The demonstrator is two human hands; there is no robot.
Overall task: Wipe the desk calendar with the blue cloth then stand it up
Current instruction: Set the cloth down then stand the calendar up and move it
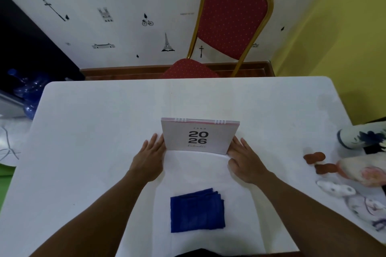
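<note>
The calendar [198, 136] stands upright between the two hands, its cover facing the person and its spiral binding on top. The left hand [149, 159] lies flat and open against its left lower edge, the right hand [245, 161] flat and open against its right lower edge; neither is closed round anything. The calendar looks light and stiff, a card easel with bound pages, so it should tip or slide at a small push, and the table [94, 131] seems smooth. The lower side edges, where the fingers already touch, look like the safest hold; the loose pages near the binding would likely flap. The cloth [197, 210] lies folded nearer the body than both hands, between the forearms and well apart from the calendar; it is soft and limp. There is open table beyond and to the left of the hands. To the right of the right hand, clutter [355, 165] crowds that table edge.
</note>
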